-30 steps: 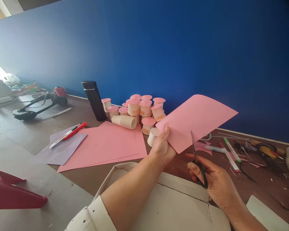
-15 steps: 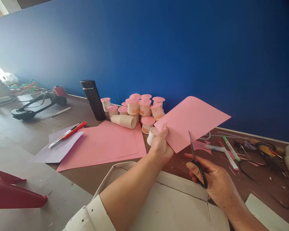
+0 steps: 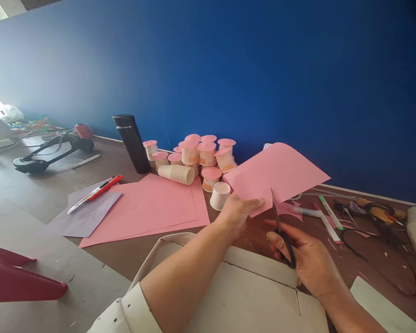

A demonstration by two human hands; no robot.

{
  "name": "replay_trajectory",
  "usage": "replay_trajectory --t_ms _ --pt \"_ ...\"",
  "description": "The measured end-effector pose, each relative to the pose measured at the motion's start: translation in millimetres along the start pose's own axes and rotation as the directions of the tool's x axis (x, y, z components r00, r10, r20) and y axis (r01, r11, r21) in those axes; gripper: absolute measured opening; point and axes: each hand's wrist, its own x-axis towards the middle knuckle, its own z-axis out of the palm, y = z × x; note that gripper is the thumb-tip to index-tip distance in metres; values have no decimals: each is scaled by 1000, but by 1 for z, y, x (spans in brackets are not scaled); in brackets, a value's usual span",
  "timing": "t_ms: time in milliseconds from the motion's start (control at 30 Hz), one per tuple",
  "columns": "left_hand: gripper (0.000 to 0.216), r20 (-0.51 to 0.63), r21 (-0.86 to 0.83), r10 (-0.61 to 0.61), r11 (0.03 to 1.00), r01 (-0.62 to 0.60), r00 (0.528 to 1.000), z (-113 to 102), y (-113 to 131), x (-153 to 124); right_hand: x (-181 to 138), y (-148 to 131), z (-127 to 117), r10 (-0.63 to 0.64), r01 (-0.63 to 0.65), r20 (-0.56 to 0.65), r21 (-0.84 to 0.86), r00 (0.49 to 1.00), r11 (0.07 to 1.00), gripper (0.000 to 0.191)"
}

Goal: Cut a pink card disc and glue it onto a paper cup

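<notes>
My left hand pinches the lower edge of a pink paper sheet and holds it up above the brown table. My right hand grips black-handled scissors, blades pointing up at the sheet's lower edge, just right of my left thumb. An upturned white paper cup stands just left of my left hand.
A cluster of pink-capped paper cups, a lying cup stack and a black flask stand behind flat pink sheets. A red cutter lies on lilac paper. Markers, cables and tools litter the right. A white cardboard box sits under my arms.
My left hand has shifted its hold from the sheet's left corner toward the lower edge, tilting the sheet flatter and lower. The scissors have stayed close to the sheet's edge.
</notes>
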Motion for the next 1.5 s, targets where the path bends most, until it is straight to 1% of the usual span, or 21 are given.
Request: replay_trajectory --t_ms 167,467,700,833,933,1100,1267,1400,1500 --pt "43 38 62 -59 996 57 998 -3 -2 1 4 1 -5 24 -21 55 -44 998 999 64" --pt "45 69 58 -85 995 81 994 0 0 -2 3 2 -5 -12 14 54 -27 998 1000 66" --pt "44 82 32 -86 996 84 993 0 1 -2 -5 -8 -1 -23 24 -18 11 1000 1000 61" --pt "44 66 15 -99 995 99 993 1 3 -3 -9 -13 2 -9 11 -71 38 997 999 57" --pt "42 53 20 -112 994 111 992 3 6 -4 -11 -16 3 6 -2 -73 58 997 998 56" --pt "36 45 31 -129 991 128 991 4 8 -4 -12 -16 4 -6 11 -91 57 996 998 55" --pt "39 74 28 -102 995 101 992 2 7 -4 -12 -13 3 -29 33 -90 43 996 999 57" --pt "34 80 52 -93 995 89 992 -1 5 -2 -11 -11 2 -18 20 -67 36 998 999 59" --pt "33 77 53 -86 995 82 993 -2 5 -1 -11 -11 2 -32 34 -68 29 997 999 58"
